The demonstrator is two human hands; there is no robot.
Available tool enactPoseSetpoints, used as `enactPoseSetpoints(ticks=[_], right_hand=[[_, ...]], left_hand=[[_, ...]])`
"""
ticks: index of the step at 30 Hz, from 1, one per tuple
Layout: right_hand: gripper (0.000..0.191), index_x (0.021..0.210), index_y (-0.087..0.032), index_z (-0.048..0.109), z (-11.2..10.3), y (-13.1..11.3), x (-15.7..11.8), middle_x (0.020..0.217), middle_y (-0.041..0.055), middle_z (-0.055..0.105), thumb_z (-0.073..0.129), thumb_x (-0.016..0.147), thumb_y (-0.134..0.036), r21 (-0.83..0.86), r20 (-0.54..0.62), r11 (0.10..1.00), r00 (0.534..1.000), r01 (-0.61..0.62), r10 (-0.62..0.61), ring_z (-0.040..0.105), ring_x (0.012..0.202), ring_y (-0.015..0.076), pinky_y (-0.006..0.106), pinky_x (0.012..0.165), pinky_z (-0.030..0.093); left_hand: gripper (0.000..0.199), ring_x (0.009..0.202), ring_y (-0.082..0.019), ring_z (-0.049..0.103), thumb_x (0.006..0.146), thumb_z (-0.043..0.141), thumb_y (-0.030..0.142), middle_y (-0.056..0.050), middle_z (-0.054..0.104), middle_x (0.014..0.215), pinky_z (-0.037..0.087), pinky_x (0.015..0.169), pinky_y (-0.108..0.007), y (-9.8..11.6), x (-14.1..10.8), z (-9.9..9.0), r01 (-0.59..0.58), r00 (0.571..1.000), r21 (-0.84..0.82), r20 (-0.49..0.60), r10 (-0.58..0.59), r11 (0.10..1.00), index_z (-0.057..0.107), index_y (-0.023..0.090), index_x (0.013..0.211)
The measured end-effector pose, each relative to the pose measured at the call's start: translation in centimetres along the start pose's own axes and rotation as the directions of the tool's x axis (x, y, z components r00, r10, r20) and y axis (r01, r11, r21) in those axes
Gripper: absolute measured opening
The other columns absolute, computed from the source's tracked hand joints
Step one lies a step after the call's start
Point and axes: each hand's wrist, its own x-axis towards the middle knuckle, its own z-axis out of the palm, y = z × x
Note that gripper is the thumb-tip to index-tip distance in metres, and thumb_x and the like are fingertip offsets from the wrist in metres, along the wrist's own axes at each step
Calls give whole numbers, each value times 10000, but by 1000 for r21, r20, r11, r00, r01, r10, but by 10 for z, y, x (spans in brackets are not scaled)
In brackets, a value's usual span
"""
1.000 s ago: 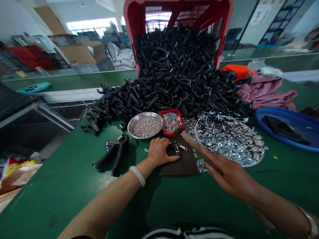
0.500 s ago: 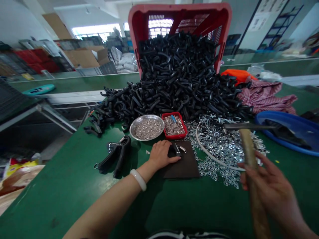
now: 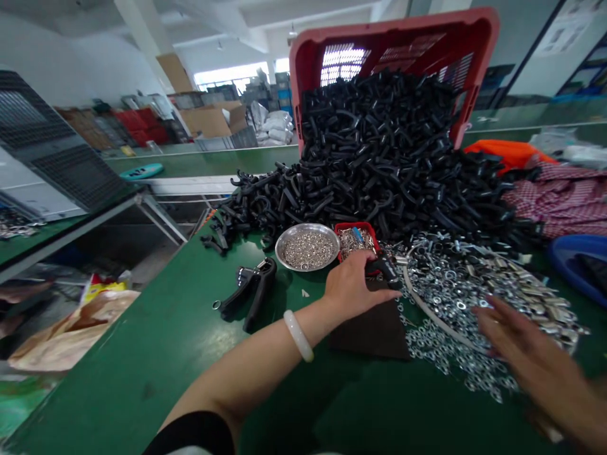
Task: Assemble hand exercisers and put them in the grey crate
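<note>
My left hand (image 3: 348,284), with a white bangle on its wrist, holds a black plastic handle piece (image 3: 389,273) between thumb and fingers. A small metal spring (image 3: 401,260) shows at the piece's far end; part of the piece is hidden by the hand. Beneath lies a dark square mat (image 3: 372,335). My right hand (image 3: 535,360), blurred by motion, has its fingers stretched out by the right side of the heap of metal rings and fittings (image 3: 455,291). A blurred brown end (image 3: 545,426), maybe the hammer's handle, shows below it.
An assembled black hand grip (image 3: 258,291) lies at left. A metal bowl (image 3: 279,256) and a red tray (image 3: 337,229) hold small metal parts. Black handles pour from a tipped red crate (image 3: 294,82). A blue basin (image 3: 569,253) and checkered cloth (image 3: 559,196) are at right.
My left hand has raised the black handle piece from the mat and shifted it away from me. The hammer is no longer upright in my right hand, which has dropped lower. The view has turned left.
</note>
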Motion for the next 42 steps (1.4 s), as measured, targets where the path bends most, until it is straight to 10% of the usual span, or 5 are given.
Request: enactPoseSetpoints(ticks=[6,13,20,29,42], right_hand=[[378,776,-183,576,156,-44,3,679,-7,600,699,599,-494,499,274,847,961,-181,44,535,527,98,170,346,391],[301,730,-183,526,152,-34,14,654,-27,570,710,625,-397,400,293,894,952,-203,85,456,435,58,131,278,250],[298,785,-197,544,133,-26,9,744,-5,590,696,649,-414,277,263,941,958,-192,118,498,505,71,131,309,309],[350,795,-187,531,137,-31,12,661,-21,588,700,632,-446,334,257,929,964,-158,71,482,447,57,125,307,291],[345,807,-188,514,147,-69,-5,623,-37,595,653,666,-471,367,306,930,943,12,-132,469,405,45,134,313,339]], left_hand=[[565,966,-229,544,683,570,581,-81,556,1071,467,786,-354,0,6,-6,-185,978,188,133,162,965,477,205,1094],[343,1000,-265,529,766,505,205,-134,543,1090,428,800,-365,-139,70,-124,462,884,613,-256,-392,641,551,220,1105],[328,955,-224,563,696,606,168,-45,643,990,387,851,-308,-211,87,-156,360,910,627,-72,-408,691,613,248,1014],[341,676,-135,532,649,638,491,0,569,695,435,652,-244,-151,110,-174,246,740,-21,-642,-202,969,551,181,764],[254,687,-115,594,828,441,298,-5,515,599,498,652,-266,-33,74,-98,149,878,-897,-73,-473,416,423,179,604]])
